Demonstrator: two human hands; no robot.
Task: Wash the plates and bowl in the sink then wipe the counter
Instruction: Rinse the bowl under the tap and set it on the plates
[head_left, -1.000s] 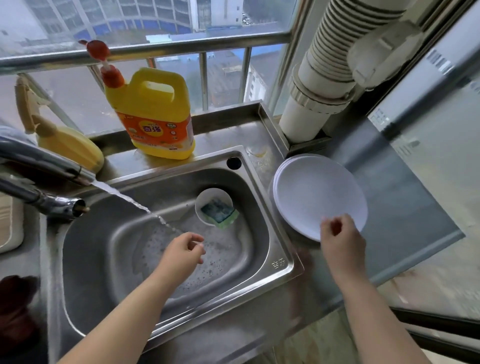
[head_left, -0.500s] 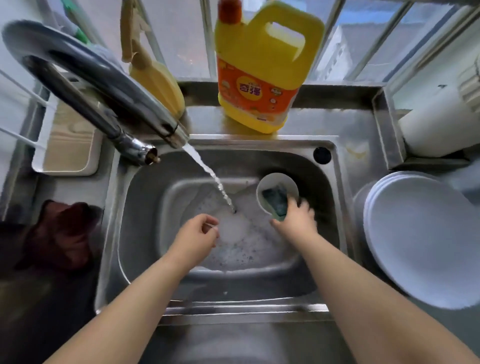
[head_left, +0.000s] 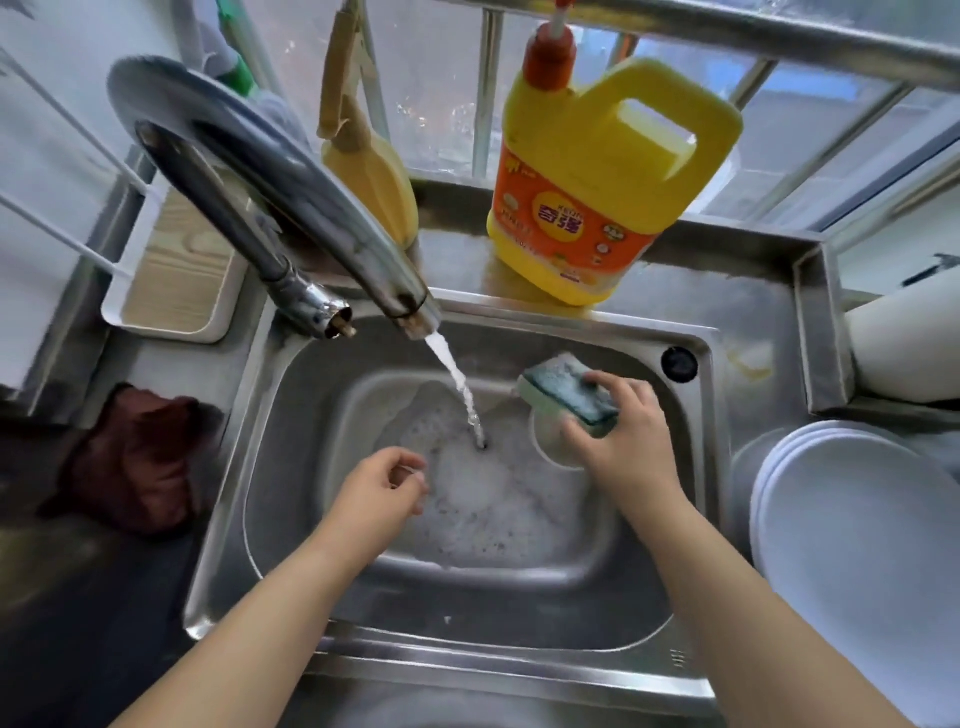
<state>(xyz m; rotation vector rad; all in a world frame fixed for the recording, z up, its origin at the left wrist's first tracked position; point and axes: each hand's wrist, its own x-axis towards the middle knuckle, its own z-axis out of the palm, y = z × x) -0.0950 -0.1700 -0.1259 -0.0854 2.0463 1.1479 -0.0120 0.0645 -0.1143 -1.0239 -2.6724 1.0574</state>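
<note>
In the steel sink (head_left: 613, 618), my right hand (head_left: 626, 441) grips a green and blue sponge (head_left: 569, 392) lifted just above a small white bowl (head_left: 550, 441), which it partly hides. My left hand (head_left: 379, 493) hovers over the foamy sink bottom with fingers loosely curled, holding nothing. Water runs from the chrome tap (head_left: 322, 228) into the foam between my hands. White plates (head_left: 852, 525) lie stacked on the counter to the right of the sink.
A yellow detergent jug (head_left: 597, 192) stands on the ledge behind the sink, beside a yellow spray bottle (head_left: 369, 171). A dark red cloth (head_left: 140, 457) lies on the left counter. A white tray (head_left: 176, 270) sits back left, a white pipe (head_left: 904, 348) back right.
My right hand left the plates, reached into the bowl and lifted the sponge out. The view swung left and down over the sink. My left hand stayed near the water stream.
</note>
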